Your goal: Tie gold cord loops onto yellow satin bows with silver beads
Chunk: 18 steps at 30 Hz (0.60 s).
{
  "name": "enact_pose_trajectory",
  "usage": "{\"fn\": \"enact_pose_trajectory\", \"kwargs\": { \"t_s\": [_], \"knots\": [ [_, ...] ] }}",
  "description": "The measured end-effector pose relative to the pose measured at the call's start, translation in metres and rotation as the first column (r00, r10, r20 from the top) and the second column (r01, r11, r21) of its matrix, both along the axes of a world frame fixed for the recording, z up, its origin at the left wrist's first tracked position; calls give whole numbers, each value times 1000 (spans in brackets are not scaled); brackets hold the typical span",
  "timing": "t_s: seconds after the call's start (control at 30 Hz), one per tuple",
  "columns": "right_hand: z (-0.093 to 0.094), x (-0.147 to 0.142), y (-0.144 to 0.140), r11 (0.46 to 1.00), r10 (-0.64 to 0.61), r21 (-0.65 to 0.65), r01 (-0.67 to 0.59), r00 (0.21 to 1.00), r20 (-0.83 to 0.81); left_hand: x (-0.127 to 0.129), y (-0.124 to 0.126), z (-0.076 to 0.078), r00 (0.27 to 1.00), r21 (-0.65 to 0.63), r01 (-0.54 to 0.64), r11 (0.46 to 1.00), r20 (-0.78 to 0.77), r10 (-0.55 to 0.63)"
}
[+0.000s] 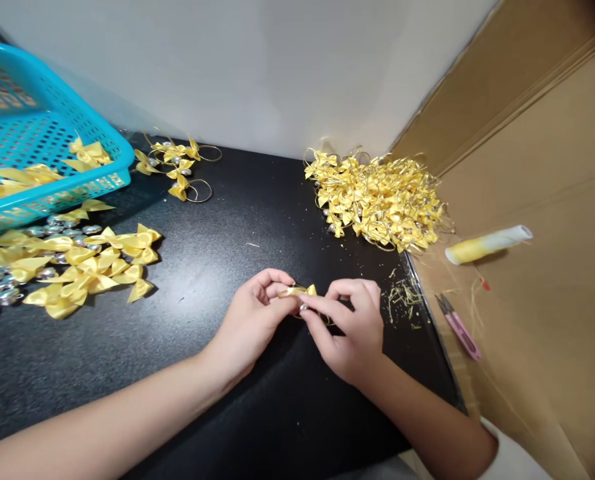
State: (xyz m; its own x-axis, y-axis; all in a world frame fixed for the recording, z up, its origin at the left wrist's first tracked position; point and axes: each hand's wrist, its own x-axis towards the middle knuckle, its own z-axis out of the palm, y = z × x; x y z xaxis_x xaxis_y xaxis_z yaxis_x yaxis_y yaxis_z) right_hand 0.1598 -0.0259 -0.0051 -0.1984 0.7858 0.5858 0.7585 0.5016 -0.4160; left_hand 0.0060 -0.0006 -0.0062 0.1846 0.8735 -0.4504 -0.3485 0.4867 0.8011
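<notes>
Over the front middle of the black table (197,360), my two hands meet around a small yellow ribbon bow (311,291). My left hand (257,307) pinches it from the left between thumb and fingers. From the right, the thumb and index finger of my right hand (350,323) close on a small silver bell-like bead (304,307) at the bow. Part of a thin gold cord loop shows below the right fingers. The fingers cover much of the bow, so how cord, bead and ribbon join is hidden.
A blue basket (84,187) holding yellow bows stands at the left. Loose bows (97,270) and silver beads (2,293) lie before it. Looped bows (180,170) rest at the back, with a large heap (377,200) right. Pink thread snips (460,327) and a thread tube (490,244) lie on cardboard.
</notes>
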Motion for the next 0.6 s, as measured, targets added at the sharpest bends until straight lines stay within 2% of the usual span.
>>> {"fn": "enact_pose_trajectory", "kwargs": {
  "t_s": [0.13, 0.37, 0.47, 0.6],
  "knots": [
    [-1, -1, 1, 994, -98, -54, 98, 995, 11, 1, -4, 0, 992, 139, 6, 990, -123, 11],
    [-1, -4, 1, 973, -196, -128, 190, 980, -35, 0, -7, 3, 953, 331, 60, 942, -300, 44],
    [-1, -4, 1, 971, -198, -147, 187, 978, -66, -1, -8, 1, 939, 379, 83, 921, -341, 55],
    [-1, -4, 2, 979, -129, -173, 108, 985, -117, -1, -9, 1, 932, 395, 95, 914, -357, 58]
  ]
}}
